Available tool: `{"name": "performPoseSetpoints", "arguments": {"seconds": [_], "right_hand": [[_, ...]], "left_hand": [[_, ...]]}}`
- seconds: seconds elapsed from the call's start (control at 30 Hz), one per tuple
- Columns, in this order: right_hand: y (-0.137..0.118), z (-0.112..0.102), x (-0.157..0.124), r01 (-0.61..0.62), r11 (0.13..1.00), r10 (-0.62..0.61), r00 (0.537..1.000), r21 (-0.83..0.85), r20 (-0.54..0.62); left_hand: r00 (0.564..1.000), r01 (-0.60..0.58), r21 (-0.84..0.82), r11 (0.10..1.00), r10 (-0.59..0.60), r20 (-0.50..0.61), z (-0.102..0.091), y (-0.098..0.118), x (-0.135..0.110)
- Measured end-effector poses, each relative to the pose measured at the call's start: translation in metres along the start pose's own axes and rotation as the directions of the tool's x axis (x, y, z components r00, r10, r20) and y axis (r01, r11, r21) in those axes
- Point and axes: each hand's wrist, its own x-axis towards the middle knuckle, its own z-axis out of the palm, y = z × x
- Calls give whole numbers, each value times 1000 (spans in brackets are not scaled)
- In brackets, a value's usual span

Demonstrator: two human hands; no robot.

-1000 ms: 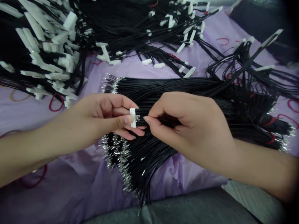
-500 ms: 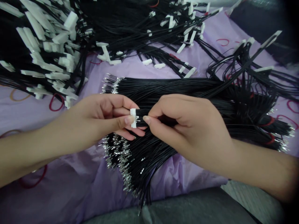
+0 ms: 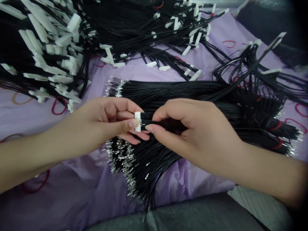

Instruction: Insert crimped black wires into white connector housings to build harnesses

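My left hand (image 3: 113, 120) pinches a small white connector housing (image 3: 138, 122) between thumb and fingers. Thin black wires run from the housing's right side toward my right hand (image 3: 190, 128). Thumb and forefinger of that hand are closed on a black wire (image 3: 150, 123) just right of the housing, and a small silver tip shows beside the thumb. Under both hands lies a thick spread of loose black wires (image 3: 166, 89), their silver crimped terminals (image 3: 128, 166) facing left. How far each wire sits inside the housing is too small to tell.
Wires with white connectors (image 3: 60, 69) are heaped at the upper left, with more (image 3: 192, 38) along the back. A tangle of wires (image 3: 247, 67) lies at the right. Red rubber bands (image 3: 59, 106) are scattered on the purple sheet (image 3: 96, 192). A dark grey surface (image 3: 192, 215) shows in front.
My right thumb and fingertip have shifted slightly left and down, nearer the housing. Less silver terminal shows at the housing's right side. My left hand keeps its pinch.
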Motion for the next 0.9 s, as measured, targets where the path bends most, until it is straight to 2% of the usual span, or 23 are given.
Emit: {"name": "performPoseSetpoints", "arguments": {"seconds": [0.4, 0.6, 0.8, 0.9], "right_hand": [[2, 0, 3, -86, 994, 82, 995, 65, 65], [3, 6, -2, -55, 998, 54, 998, 25, 11], [2, 11, -3, -63, 997, 63, 998, 48, 4], [2, 12, -3, -63, 997, 63, 998, 38, -1]], "left_hand": [[999, -32, 33, 999, 32, 8, 2, 0, 0], [998, -65, 31, 997, 64, 24, 0, -2, -2], [1000, -8, 12, 1000, 8, -10, 1, -1, -4], [1000, -16, 22, 1000, 16, -16, 3, -1, -4]]}}
